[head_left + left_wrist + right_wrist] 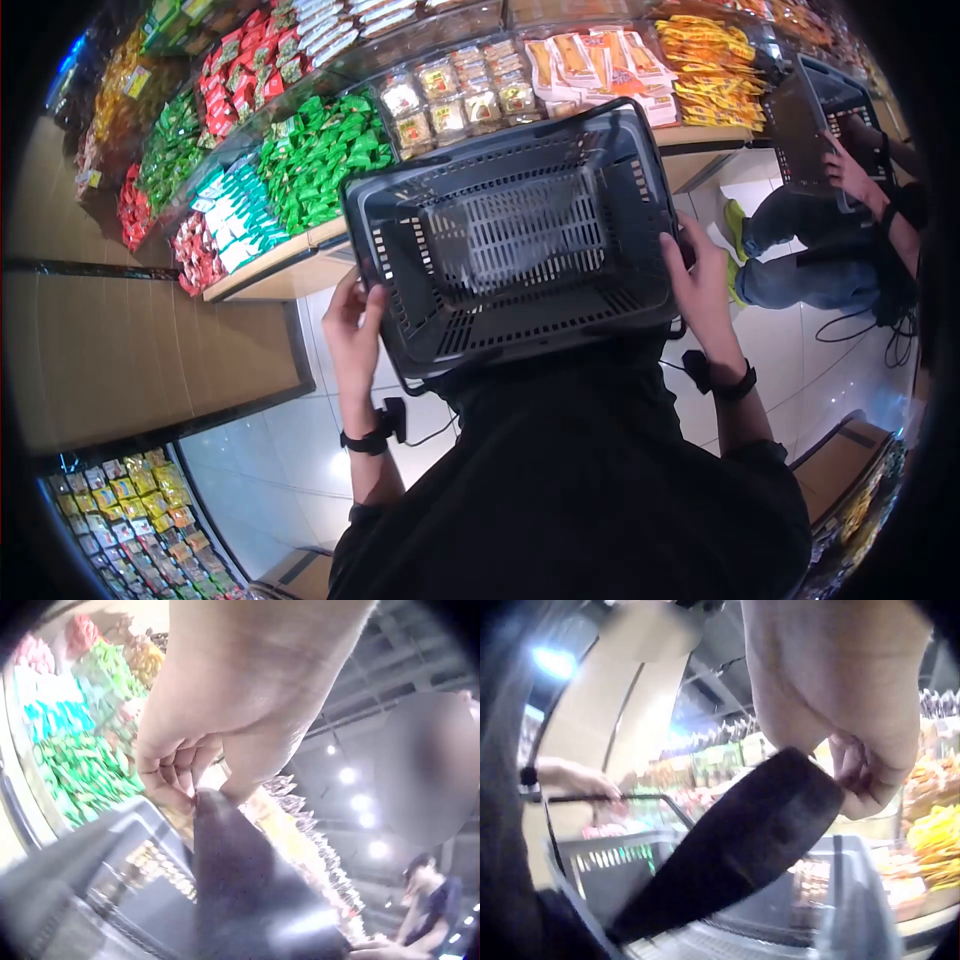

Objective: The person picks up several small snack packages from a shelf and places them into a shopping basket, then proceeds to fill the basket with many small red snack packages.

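Observation:
A dark grey shopping basket (520, 335) is held in front of the body, its slotted floor showing and nothing seen inside. The left hand (352, 325) grips its left rim, thumb on top; in the left wrist view the fingers of that hand (202, 750) are curled at the edge. On the opposite side the right hand (700, 275) holds the right rim, and in the right wrist view this hand (855, 750) has its fingers curled beside the basket (862, 900). Both wrists wear black straps.
Shelf bins ahead hold green packets (320, 160), clear boxes (440, 95), orange-white packs (600, 65) and yellow packets (710, 70). Another person stands at the right with a second basket (800, 130). A brown cabinet (150, 350) stands at left, on tiled floor (250, 490).

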A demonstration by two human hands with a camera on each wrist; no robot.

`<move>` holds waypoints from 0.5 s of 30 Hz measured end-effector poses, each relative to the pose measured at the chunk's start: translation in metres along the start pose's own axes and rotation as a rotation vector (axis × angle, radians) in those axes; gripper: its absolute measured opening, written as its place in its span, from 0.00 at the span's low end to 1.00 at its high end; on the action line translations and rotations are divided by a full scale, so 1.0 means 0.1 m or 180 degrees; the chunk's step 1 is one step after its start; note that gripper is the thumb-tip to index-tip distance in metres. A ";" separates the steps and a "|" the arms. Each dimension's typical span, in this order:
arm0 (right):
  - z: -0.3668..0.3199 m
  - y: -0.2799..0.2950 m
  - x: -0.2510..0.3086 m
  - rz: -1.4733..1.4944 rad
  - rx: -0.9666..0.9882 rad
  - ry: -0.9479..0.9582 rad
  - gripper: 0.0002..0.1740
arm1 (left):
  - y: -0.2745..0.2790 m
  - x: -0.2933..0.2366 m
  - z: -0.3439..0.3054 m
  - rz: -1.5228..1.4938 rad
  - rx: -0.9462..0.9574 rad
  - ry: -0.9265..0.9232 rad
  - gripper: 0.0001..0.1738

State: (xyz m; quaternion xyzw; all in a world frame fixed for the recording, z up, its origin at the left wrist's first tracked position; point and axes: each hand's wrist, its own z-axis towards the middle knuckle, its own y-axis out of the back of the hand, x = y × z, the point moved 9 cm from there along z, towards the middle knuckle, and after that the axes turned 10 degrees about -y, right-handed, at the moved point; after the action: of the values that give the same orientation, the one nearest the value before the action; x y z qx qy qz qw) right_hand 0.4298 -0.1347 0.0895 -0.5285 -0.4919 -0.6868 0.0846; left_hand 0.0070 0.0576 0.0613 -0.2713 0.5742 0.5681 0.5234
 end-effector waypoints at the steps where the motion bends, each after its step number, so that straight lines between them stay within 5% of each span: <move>1: 0.05 0.07 -0.18 -0.0299 -0.0222 0.0238 0.20 | 0.10 0.17 0.01 0.0001 0.0012 -0.0060 0.21; 3: 0.07 0.00 -0.42 -0.0584 -0.0474 0.0459 0.21 | 0.24 0.39 -0.01 0.1026 0.0072 -0.0408 0.21; 6: 0.01 -0.12 -0.54 -0.0823 -0.0801 0.0784 0.24 | 0.13 0.49 -0.05 0.1147 -0.0099 -0.0423 0.20; 9: -0.10 -0.19 -0.46 -0.1041 -0.1265 0.1220 0.34 | -0.07 0.67 -0.11 0.0623 -0.0456 -0.0471 0.32; 12: -0.04 -0.29 -0.74 -0.0337 -0.0679 0.0567 0.39 | -0.20 0.68 -0.18 0.0321 -0.0537 -0.0618 0.34; 14: -0.03 -0.28 -0.84 -0.0239 -0.0825 0.0692 0.39 | -0.23 0.72 -0.16 0.1179 -0.0267 -0.0575 0.30; 15: -0.01 -0.28 -0.90 -0.0230 -0.0839 0.0608 0.37 | -0.26 0.73 -0.18 0.0905 -0.0135 -0.0116 0.25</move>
State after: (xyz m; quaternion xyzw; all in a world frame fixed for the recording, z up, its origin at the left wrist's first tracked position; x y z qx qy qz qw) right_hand 0.4496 -0.1579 0.0006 -0.4493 -0.4060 -0.7950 0.0362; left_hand 0.0027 0.0559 -0.0178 -0.1878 0.5851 0.6534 0.4421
